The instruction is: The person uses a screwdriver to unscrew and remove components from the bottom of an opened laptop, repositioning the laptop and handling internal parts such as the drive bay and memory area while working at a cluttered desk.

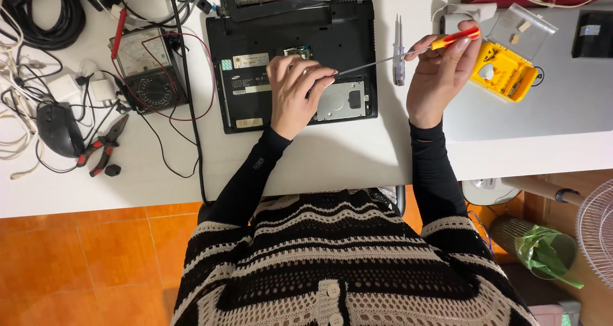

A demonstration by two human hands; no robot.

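a black laptop (pixel 290 64) lay upside down on the white table (pixel 357 153), its base facing up and one panel off, so that the silver hard drive (pixel 343 100) in its bay at the near right corner stood exposed. the left hand (pixel 295 91) rested on the laptop's base just beside that bay, fingers curled down and pinched near the tip of the screwdriver (pixel 408 50); judged to be steadying the tip, though whether it gripped the shaft or only touched it could not be told. the right hand (pixel 440 70) was closed around the red and yellow handle, raised above the table to the right of the laptop, so the long shaft ran slantwise down and leftward to the drive bay. a second, clear-handled screwdriver (pixel 399 54) lay flat just off the laptop's right edge. a yellow bit case (pixel 503 70) sat open beside the right hand, lid tipped back, within reach. to the left, apart from the work, lay a meter (pixel 145 70) with red and black leads, red-handled pliers (pixel 105 142), a black mouse (pixel 57 129) and tangled cables (pixel 38 13).
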